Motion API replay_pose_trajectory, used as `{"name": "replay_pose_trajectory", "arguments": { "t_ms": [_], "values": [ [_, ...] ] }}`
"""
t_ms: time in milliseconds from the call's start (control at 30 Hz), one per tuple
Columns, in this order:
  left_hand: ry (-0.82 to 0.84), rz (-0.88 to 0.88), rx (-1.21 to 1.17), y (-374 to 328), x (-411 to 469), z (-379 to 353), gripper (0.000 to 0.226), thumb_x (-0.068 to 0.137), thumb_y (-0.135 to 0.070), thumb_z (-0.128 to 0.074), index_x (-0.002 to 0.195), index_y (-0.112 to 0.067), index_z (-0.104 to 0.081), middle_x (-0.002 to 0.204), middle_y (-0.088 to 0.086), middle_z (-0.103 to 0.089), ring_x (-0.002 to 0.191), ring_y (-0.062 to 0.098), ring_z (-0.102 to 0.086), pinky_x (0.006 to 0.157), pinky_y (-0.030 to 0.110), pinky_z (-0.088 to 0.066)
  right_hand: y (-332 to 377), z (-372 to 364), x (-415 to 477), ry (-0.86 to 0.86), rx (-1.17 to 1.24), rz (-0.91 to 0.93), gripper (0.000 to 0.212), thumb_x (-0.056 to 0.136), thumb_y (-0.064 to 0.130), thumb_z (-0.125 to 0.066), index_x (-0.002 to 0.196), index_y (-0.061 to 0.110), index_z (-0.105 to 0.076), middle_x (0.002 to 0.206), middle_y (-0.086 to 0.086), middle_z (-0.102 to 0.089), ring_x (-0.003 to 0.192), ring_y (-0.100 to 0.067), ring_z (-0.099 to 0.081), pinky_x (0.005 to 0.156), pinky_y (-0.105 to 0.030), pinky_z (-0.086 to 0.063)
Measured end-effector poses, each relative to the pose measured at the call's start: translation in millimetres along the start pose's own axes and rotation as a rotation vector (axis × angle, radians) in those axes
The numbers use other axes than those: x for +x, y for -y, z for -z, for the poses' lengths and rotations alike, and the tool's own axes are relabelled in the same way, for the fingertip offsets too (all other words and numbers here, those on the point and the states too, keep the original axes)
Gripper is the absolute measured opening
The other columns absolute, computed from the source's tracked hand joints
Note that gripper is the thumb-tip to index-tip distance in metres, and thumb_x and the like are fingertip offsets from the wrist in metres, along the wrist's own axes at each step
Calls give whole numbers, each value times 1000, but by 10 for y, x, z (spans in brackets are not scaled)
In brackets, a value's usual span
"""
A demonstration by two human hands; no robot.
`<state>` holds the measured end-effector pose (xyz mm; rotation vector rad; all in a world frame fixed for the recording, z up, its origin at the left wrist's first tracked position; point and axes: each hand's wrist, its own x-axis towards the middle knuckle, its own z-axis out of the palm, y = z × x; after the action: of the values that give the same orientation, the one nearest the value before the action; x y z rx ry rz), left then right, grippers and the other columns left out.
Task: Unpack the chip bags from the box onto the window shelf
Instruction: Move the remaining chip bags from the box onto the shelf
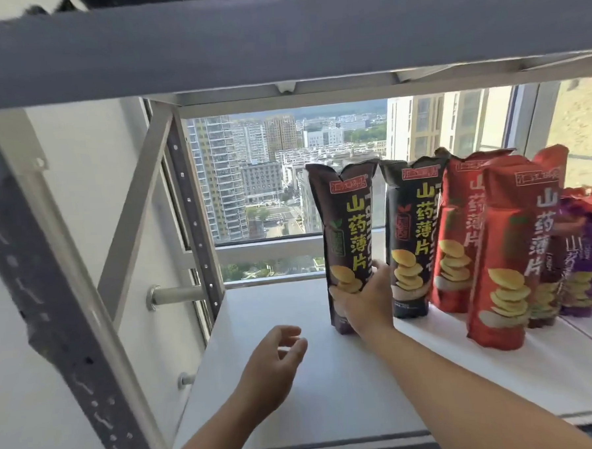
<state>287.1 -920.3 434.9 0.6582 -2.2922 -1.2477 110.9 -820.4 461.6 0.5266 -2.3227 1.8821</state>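
A tall dark brown chip bag (347, 221) stands upright on the white window shelf (290, 406), and my right hand (367, 303) grips its lower part. My left hand (271, 366) hovers over the shelf to the left of the bag, fingers apart, holding nothing. To the right stand a second dark bag (413, 238), a red bag behind it (460, 236), a nearer red bag (512, 247), and purple bags (584, 260) at the far right. The box is out of view.
A grey metal beam (278, 36) of the rack crosses overhead. Perforated uprights (53, 323) and a diagonal brace (136, 205) stand at the left. A window (251, 178) with a city view lies behind the shelf.
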Motion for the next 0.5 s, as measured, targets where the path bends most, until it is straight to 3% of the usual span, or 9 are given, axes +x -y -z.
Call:
{"name": "replay_pose_trajectory", "arguments": {
  "t_ms": [200,333,500],
  "values": [
    [17,12,-47,4,-52,-96,15,98,-36,-61,112,-33,-63,105,-14,-70,90,4,-70,76,22,-54,-48,-174,62,45,-6,-66,98,58,47,-81,135,34,-22,134,-3,-44,118,-27,-53,100,-50,-52],
    [15,-8,-18,-38,-115,-208,19,97,-38,-62,114,-30,-64,107,-13,-68,89,3,-67,71,10,-47,-51,-127,44,96,-64,-139,103,68,40,-88,143,24,-18,143,-7,-33,126,-27,-47,104,-41,-47],
    [-7,-59,-8,-120,-98,-280,14,98,-34,-61,110,-28,-65,101,-12,-69,87,4,-66,71,14,-51,-110,35,-176,114,-145,-212,99,79,42,-82,151,11,-23,153,-11,-34,138,-27,-43,104,-34,-45]
  ]
}}
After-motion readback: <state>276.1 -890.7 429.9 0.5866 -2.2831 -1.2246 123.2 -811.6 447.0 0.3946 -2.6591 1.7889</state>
